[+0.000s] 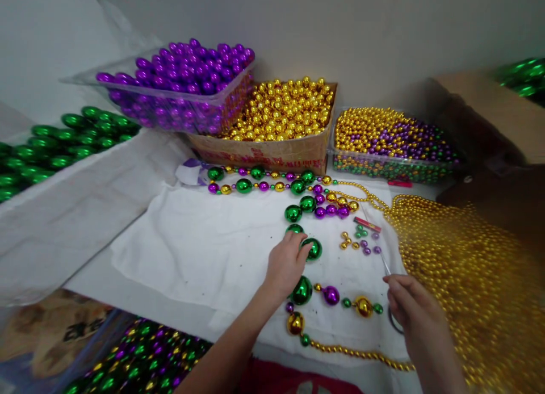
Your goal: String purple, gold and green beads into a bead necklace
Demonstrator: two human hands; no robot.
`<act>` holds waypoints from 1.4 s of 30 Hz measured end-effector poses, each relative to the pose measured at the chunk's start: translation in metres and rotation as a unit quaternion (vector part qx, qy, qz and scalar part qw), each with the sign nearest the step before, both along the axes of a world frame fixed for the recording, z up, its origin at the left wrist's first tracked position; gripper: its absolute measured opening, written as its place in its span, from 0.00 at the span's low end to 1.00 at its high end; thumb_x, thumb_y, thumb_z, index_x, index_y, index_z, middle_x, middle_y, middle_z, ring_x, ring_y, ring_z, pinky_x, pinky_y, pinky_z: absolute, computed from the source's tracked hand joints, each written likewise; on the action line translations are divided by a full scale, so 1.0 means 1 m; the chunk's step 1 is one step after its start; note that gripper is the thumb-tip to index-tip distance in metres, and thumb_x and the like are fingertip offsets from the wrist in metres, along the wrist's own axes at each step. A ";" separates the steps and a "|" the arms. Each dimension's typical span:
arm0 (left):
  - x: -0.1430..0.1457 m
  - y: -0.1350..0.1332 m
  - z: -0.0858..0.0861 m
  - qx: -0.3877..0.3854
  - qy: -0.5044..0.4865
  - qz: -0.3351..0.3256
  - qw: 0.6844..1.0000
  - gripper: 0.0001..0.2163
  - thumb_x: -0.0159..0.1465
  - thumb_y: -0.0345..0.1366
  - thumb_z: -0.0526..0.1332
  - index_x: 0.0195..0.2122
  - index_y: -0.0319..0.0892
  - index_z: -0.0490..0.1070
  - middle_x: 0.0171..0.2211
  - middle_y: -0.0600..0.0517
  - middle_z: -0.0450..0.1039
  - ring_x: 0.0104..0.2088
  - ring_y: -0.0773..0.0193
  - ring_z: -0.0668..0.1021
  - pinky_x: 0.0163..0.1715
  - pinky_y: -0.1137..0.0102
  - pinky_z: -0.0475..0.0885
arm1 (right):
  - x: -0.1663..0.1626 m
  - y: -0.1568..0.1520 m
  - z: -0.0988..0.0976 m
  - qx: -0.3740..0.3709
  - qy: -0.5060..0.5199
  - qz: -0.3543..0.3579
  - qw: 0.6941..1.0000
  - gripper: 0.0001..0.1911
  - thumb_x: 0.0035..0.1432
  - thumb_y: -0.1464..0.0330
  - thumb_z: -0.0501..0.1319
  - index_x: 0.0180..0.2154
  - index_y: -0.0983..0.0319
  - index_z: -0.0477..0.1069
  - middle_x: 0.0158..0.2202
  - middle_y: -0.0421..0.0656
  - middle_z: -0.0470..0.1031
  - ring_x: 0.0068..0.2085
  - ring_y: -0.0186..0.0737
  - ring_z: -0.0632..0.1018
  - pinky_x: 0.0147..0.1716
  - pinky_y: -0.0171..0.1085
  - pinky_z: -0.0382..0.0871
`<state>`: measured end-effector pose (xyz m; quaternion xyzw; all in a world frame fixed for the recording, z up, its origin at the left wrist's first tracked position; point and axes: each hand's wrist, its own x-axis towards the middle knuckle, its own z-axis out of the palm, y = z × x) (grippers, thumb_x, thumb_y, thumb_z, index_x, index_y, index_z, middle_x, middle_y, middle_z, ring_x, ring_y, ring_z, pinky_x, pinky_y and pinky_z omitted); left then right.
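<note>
My left hand (287,262) is over the white cloth (204,235), fingers curled at a large shiny green bead (314,249); another green bead (294,229) is partly hidden behind the fingertips. My right hand (415,306) is closed on what look like scissors (385,263), thin metal tip pointing away and a dark loop below the fingers. Between the hands lies a strand with a green bead (302,290), a purple bead (331,295) and a gold bead (363,306). Small loose gold beads (344,243), green beads (361,231) and purple beads (365,247) sit beyond, beside a red stick-like item (367,224).
At the back stand a clear bin of purple beads (179,93), a cardboard box (264,154) of gold beads and a tub (383,164) of mixed small beads. Gold bead strands (464,269) heap at right. Green beads (63,138) fill a container at left. Finished-looking strands (264,186) lie across the cloth.
</note>
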<state>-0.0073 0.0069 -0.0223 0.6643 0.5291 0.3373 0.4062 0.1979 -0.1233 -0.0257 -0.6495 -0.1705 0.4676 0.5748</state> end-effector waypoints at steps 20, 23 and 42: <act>0.017 0.023 -0.009 -0.322 -0.476 0.035 0.818 0.15 0.58 0.43 0.64 0.40 0.40 0.64 0.36 0.47 0.74 0.32 0.56 0.81 0.30 0.68 0.73 | -0.025 -0.030 0.015 -0.048 -0.063 0.138 0.987 0.24 0.50 0.49 0.65 0.38 0.63 0.77 0.14 0.36 0.59 0.18 0.30 0.59 0.17 0.29 0.51; 0.017 0.023 -0.010 -0.314 -0.486 0.038 0.814 0.15 0.58 0.43 0.64 0.41 0.40 0.66 0.37 0.47 0.75 0.34 0.56 0.80 0.31 0.67 0.73 | -0.033 -0.030 0.024 -0.048 -0.067 0.127 0.988 0.24 0.48 0.49 0.65 0.34 0.63 0.77 0.15 0.36 0.59 0.18 0.30 0.60 0.17 0.29 0.53; 0.026 0.014 -0.003 -0.287 -0.498 -0.001 0.818 0.11 0.60 0.40 0.63 0.40 0.41 0.66 0.37 0.48 0.74 0.37 0.53 0.80 0.33 0.64 0.73 | -0.028 -0.025 0.019 -0.027 -0.099 0.149 0.983 0.20 0.52 0.53 0.64 0.36 0.63 0.77 0.19 0.37 0.64 0.20 0.32 0.62 0.18 0.30 0.54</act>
